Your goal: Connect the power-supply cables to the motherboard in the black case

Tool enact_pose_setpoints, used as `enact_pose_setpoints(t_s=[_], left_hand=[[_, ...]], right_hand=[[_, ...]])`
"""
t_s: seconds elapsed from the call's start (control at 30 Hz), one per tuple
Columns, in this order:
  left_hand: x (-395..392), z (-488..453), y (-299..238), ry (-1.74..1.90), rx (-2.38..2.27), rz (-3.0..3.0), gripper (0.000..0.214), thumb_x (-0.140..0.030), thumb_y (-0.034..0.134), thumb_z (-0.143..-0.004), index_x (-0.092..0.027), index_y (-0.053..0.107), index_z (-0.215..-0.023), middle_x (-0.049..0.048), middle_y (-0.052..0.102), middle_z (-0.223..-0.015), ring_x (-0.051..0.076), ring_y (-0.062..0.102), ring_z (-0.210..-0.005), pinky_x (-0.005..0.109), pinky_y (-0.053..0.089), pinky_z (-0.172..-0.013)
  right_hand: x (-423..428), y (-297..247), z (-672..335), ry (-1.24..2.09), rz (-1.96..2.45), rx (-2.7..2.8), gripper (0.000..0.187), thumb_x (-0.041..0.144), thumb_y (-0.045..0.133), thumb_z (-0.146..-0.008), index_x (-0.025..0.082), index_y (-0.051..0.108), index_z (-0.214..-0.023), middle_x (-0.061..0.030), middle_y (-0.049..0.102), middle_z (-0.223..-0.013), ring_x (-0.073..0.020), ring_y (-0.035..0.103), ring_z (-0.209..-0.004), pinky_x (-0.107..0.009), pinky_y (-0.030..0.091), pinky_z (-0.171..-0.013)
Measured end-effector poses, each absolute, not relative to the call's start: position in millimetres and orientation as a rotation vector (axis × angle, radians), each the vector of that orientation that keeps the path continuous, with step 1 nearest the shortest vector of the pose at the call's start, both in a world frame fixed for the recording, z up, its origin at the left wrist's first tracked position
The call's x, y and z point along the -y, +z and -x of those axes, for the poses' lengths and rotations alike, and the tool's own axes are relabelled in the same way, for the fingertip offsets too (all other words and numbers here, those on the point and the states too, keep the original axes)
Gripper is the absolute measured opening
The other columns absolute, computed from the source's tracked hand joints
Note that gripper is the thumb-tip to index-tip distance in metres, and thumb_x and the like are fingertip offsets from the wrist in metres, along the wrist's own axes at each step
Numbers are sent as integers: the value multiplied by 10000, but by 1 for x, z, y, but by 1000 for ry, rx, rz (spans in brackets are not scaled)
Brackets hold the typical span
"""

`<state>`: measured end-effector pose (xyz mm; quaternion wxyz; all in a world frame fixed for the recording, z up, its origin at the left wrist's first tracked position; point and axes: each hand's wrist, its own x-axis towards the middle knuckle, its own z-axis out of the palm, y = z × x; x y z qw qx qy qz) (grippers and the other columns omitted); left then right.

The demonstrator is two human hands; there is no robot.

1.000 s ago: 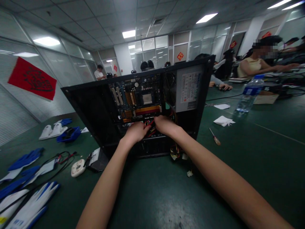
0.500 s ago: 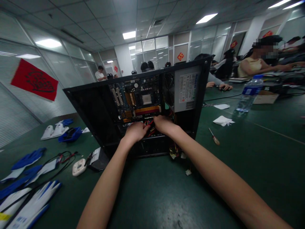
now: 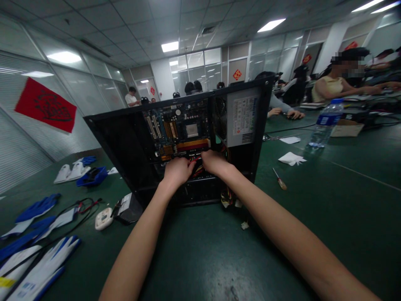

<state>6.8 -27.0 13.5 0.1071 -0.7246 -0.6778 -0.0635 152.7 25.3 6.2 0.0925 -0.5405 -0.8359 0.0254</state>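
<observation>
An open black computer case (image 3: pixel 119 154) stands in front of me, its inside facing me. The motherboard (image 3: pixel 175 131) is at the upper middle, with the power supply (image 3: pixel 242 119) to its right. Below the motherboard, my left hand (image 3: pixel 177 171) is closed, thumb and fingers pinching red, black and yellow power cables (image 3: pixel 198 168). Right beside it, my right hand (image 3: pixel 214 162) curls round the same cables, its fingertips partly hidden. More cable ends with a white connector (image 3: pixel 244 225) hang out at the lower right of the case.
Left on the green table (image 3: pixel 200 259) lie blue-and-white gloves (image 3: pixel 46 267), a white round-cornered device (image 3: pixel 104 218) and a black boxy part (image 3: pixel 128 211). On the right are a screwdriver (image 3: pixel 280 179), crumpled paper (image 3: pixel 291 159) and a water bottle (image 3: pixel 326 125). Other people sit beyond.
The right side of the case has shifted slightly left, along with the dangling connector. Both hands stay at the cables and have moved only a little.
</observation>
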Motion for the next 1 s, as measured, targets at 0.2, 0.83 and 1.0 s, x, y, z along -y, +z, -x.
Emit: enact_pose_setpoints(t_s=[0.2, 0.83, 1.0], left_hand=[[22, -7, 13, -134, 2130, 2172, 494, -509, 429, -991, -162, 780, -958, 183, 759, -959, 311, 719, -897, 348, 502, -731], [20, -6, 10, -283, 2075, 2138, 378, -461, 529, -954, -178, 775, -902, 147, 757, -921, 291, 704, -866, 335, 484, -702], [15, 1, 8, -506, 2005, 2225, 392, -435, 453, -998, -201, 763, -939, 102, 769, -939, 247, 705, -897, 311, 481, -746]], right_hand=[[-31, 2, -150, 81, 1628, 2485, 357, 119, 466, -947, 92, 733, -1183, -250, 721, -1157, -333, 713, -1082, -376, 562, -837], [-30, 11, -143, 134, 1692, 2490, 373, 195, 492, -957, 92, 708, -1244, -255, 698, -1227, -347, 688, -1141, -393, 554, -873], [-30, 7, -146, 151, 1671, 2485, 384, 158, 457, -958, 93, 713, -1237, -251, 709, -1200, -335, 696, -1127, -366, 552, -872]])
